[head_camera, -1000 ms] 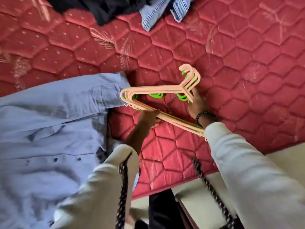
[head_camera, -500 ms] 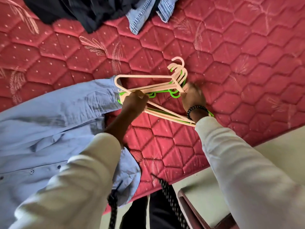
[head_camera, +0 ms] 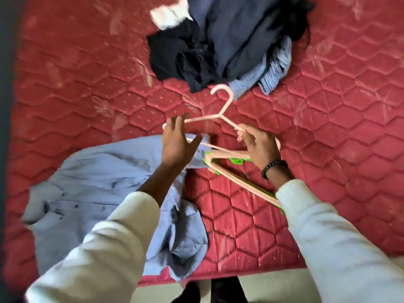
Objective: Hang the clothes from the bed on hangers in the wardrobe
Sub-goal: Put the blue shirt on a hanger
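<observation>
one pink hanger (head_camera: pixel 220 115) is fanned out from the bundle of hangers (head_camera: pixel 238 171), its hook pointing away from the person toward the dark pile of clothes (head_camera: pixel 218 44) at the far side of the bed (head_camera: pixel 328 127). its long axis runs left to right between the two hands: the left hand (head_camera: pixel 177 141) sits at its left shoulder with fingers spread, loosely touching rather than closed round it, while the right hand (head_camera: pixel 260 147) is curled round the right shoulder and also clamps the rest of the bundle, whose arms slant down toward the right sleeve (head_camera: pixel 328 237).

the light blue shirt (head_camera: pixel 98 193) lies flat on the bed just to the left and near side of the hanger, under the left forearm, so the left hand is clearly the nearer one to it; i judge the coming move is to free the single hanger and carry it leftward into the shirt.

counts: one shirt laid out, one heap of further garments (dark and denim-blue, number unclear), one separated hanger, and a bundle of pink and green hangers, perhaps three or four, too overlapped to count surely
</observation>
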`<state>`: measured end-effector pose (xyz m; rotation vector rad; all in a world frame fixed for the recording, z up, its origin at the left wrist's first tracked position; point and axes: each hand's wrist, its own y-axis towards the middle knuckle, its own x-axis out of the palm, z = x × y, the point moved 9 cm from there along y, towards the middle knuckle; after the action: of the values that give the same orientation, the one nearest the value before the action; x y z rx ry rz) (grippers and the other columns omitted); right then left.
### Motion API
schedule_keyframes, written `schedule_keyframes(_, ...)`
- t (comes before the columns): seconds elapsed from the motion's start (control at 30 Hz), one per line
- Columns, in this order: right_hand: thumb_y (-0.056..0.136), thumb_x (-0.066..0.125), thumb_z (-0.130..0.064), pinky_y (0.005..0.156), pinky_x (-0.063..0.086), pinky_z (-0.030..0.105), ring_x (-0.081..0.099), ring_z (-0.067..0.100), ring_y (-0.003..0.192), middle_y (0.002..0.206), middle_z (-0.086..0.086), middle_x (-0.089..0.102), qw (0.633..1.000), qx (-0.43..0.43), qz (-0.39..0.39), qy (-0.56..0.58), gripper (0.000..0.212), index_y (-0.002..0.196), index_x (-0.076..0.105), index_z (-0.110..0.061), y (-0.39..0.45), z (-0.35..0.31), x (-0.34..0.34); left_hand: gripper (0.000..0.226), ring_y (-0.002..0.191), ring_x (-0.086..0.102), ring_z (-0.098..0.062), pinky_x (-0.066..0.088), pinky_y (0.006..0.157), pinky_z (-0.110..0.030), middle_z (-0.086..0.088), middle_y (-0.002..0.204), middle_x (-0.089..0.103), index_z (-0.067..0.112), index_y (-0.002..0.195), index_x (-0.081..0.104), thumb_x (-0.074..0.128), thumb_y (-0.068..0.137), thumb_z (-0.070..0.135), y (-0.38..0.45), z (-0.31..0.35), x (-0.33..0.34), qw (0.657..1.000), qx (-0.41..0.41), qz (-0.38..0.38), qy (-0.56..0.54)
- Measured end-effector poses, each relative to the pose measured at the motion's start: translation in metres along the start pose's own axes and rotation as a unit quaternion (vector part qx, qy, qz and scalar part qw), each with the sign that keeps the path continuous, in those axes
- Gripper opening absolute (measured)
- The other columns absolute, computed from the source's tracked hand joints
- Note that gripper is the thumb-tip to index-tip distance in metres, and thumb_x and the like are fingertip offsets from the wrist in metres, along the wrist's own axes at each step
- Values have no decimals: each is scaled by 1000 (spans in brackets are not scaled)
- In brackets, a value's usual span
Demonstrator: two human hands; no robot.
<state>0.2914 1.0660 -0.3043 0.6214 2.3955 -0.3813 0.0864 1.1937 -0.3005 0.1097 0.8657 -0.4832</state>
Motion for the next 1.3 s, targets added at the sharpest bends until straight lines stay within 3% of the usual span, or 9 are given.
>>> schedule_keyframes(0.13,96,60,0,82,39,-3,63,-2,92,95,-5,71,991,-117,-59,25,24,117,71,0,23,-141,18,66,117,53,-36,44,94,-47,-13,126,56,10,134,55,76,80,42,-3,-23,-131,995,-47,63,61)
schedule_keyframes(0.27,97,63,-9,83,49,10,63,-15,83,89,-3,75,965,-214,-144,45,22,117,72,-5,26,-265,46,55,110,58,-31,48,94,-44,-8,115,63,21,122,63,56,84,60,-33,-56,-258,981,-88,143,99)
schedule_keyframes(0.4,96,64,-18,77,52,15,68,-6,79,77,-11,73,933,-285,-216,40,17,110,74,-21,-3,-386,81,17,95,59,-24,45,82,-34,-4,98,62,24,104,67,62,93,36,-107,-87,-369,964,-157,209,52)
schedule_keyframes(0.57,94,67,-26,75,50,13,65,-11,77,79,-13,72,887,-360,-289,-2,14,106,71,-32,-61,-490,141,7,80,55,-16,40,72,-30,-3,87,58,25,99,68,64,95,28,-216,-124,-442,931,-207,300,5)
schedule_keyframes(0.63,91,68,-42,78,52,26,67,5,78,82,-14,70,865,-368,-336,-62,17,107,65,-41,-80,-510,179,6,80,55,-19,43,74,-33,-6,84,58,23,98,67,64,95,26,-256,-149,-451,917,-235,322,-28)
schedule_keyframes(0.8,80,64,-70,84,53,34,65,8,82,82,-23,66,773,-404,-415,-258,41,115,57,-50,-109,-521,270,5,76,51,-9,41,73,-26,-2,76,55,27,96,66,62,96,30,-328,-228,-439,861,-326,370,-121)
schedule_keyframes(1.0,97,35,-65,88,53,44,68,29,100,93,-7,74,750,-410,-410,-319,29,105,60,-54,-103,-514,345,9,68,55,2,45,68,-14,11,77,62,21,94,69,69,92,30,-334,-315,-385,807,-380,387,-234)
schedule_keyframes(1.13,98,35,-65,90,52,46,65,36,107,111,4,73,733,-434,-377,-363,36,114,64,-50,-76,-505,391,13,95,68,-23,54,88,-38,-8,99,73,19,101,68,67,92,28,-317,-405,-319,774,-459,332,-284)
schedule_keyframes(1.3,98,38,-64,91,49,47,63,42,111,116,13,71,705,-462,-350,-408,41,120,66,-44,-35,-500,453,34,106,65,-33,45,79,-34,-22,109,69,2,102,67,59,92,34,-300,-497,-248,752,-555,249,-255)
